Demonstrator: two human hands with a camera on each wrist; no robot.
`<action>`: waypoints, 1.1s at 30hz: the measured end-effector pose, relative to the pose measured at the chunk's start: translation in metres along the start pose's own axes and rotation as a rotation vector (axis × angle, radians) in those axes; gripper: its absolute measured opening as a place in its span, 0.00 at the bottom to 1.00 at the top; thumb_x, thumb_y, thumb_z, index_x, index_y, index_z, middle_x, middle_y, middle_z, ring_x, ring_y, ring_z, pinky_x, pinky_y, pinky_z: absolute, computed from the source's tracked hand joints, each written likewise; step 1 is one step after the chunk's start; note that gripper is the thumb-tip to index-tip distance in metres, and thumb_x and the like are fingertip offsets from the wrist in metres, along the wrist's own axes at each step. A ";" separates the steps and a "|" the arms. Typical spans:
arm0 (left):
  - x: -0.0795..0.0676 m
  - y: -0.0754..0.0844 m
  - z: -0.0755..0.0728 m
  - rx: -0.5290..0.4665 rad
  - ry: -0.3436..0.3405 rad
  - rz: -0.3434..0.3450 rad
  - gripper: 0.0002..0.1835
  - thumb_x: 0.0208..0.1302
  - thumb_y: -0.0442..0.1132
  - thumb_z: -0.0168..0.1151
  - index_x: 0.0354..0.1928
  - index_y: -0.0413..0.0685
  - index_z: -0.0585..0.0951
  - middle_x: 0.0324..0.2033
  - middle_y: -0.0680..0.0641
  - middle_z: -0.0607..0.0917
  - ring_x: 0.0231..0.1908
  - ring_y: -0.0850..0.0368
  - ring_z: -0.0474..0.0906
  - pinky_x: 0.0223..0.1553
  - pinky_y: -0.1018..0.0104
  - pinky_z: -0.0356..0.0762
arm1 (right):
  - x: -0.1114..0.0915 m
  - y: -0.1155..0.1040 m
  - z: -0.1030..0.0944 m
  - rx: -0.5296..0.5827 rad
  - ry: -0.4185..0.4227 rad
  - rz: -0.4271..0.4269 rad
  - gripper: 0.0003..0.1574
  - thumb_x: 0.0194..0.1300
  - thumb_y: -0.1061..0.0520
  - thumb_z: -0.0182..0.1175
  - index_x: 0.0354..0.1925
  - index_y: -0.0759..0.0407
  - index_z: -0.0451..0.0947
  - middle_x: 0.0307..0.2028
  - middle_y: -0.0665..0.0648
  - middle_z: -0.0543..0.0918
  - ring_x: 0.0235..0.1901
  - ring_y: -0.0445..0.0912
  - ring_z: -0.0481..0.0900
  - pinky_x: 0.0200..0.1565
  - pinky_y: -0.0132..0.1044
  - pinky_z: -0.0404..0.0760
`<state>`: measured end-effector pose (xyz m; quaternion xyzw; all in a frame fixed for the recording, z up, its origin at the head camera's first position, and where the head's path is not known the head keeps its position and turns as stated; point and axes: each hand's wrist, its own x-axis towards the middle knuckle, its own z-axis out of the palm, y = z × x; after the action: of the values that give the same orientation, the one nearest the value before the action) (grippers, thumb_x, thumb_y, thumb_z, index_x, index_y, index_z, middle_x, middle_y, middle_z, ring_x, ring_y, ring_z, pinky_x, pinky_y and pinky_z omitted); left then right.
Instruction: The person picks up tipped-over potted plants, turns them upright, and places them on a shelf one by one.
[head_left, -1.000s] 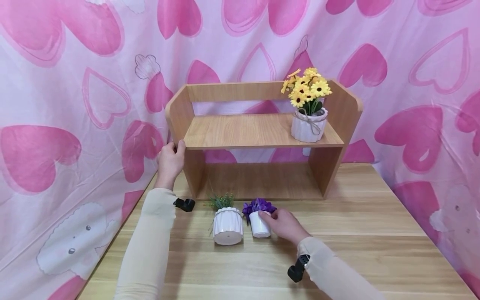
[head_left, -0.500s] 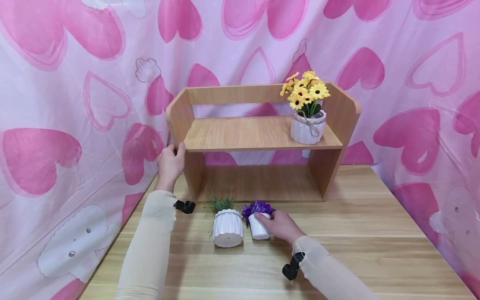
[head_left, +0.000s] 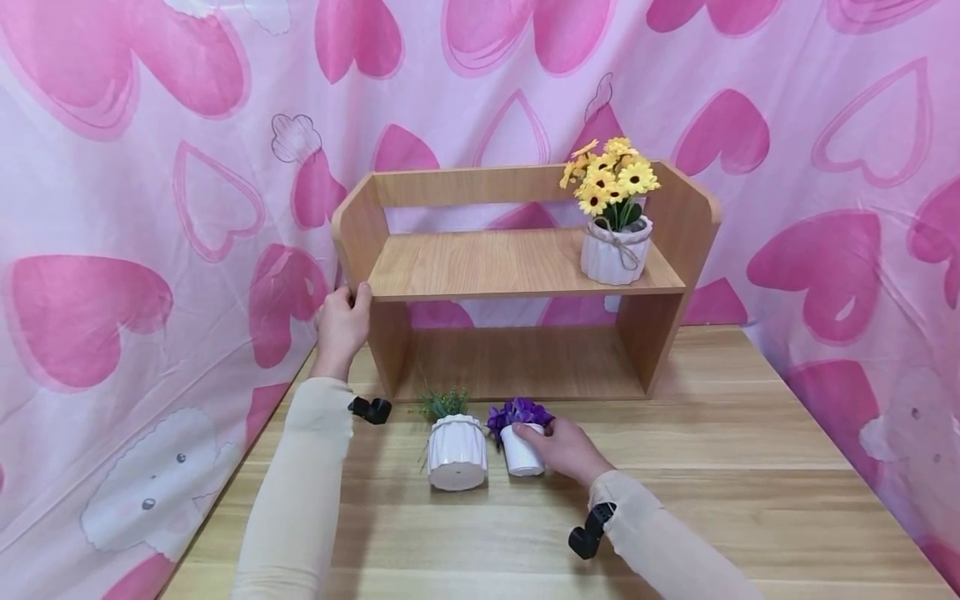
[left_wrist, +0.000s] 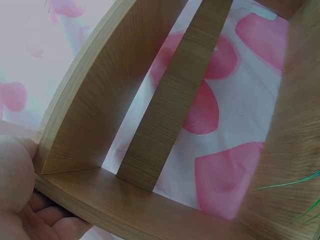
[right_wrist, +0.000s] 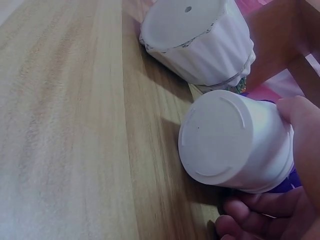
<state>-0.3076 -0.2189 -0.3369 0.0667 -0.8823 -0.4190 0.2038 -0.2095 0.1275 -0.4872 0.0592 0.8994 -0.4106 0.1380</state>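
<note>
My left hand (head_left: 342,325) grips the front edge of the left side panel of a wooden two-tier shelf (head_left: 480,265). In the left wrist view, its fingers curl under that panel's edge (left_wrist: 95,200). My right hand (head_left: 567,452) holds a small smooth white pot (head_left: 523,456) with purple flowers (head_left: 519,412), thumb on one side and fingers beneath. The pot lies tipped over by the tabletop, its round base (right_wrist: 217,140) facing the right wrist camera. To its left, a fluted white pot (head_left: 457,454) with green sprigs (head_left: 444,405) lies on its side.
On the shelf's upper board, at the right, stands a white pot (head_left: 617,254) of yellow flowers tied with twine. A light wooden table (head_left: 735,467) carries everything. Behind and beside it hangs a pink heart-patterned curtain (head_left: 480,50).
The small pot and my right hand have shifted very slightly to the right, and the pot leans a little more. My left hand keeps its grip on the shelf.
</note>
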 end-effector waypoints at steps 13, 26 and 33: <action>0.002 -0.001 0.002 0.007 -0.002 0.000 0.31 0.83 0.61 0.44 0.40 0.37 0.78 0.38 0.34 0.81 0.49 0.35 0.75 0.50 0.49 0.69 | -0.005 0.005 -0.004 0.011 0.089 -0.032 0.60 0.69 0.20 0.60 0.66 0.73 0.76 0.55 0.70 0.86 0.46 0.55 0.83 0.58 0.57 0.84; 0.003 0.000 0.002 -0.003 -0.006 -0.002 0.31 0.84 0.59 0.44 0.44 0.35 0.79 0.43 0.32 0.84 0.54 0.33 0.74 0.60 0.41 0.68 | -0.010 0.008 -0.002 0.084 0.136 -0.163 0.43 0.70 0.29 0.67 0.57 0.67 0.83 0.49 0.64 0.90 0.45 0.51 0.85 0.57 0.56 0.84; 0.002 0.001 0.002 -0.008 -0.010 -0.003 0.32 0.84 0.59 0.44 0.49 0.33 0.81 0.50 0.30 0.86 0.59 0.31 0.74 0.67 0.38 0.64 | -0.012 0.015 0.001 0.106 0.126 -0.208 0.39 0.67 0.34 0.73 0.60 0.61 0.82 0.50 0.60 0.89 0.47 0.51 0.85 0.56 0.52 0.85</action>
<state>-0.3104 -0.2181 -0.3366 0.0650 -0.8817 -0.4229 0.1990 -0.1946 0.1368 -0.4951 -0.0013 0.8846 -0.4652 0.0345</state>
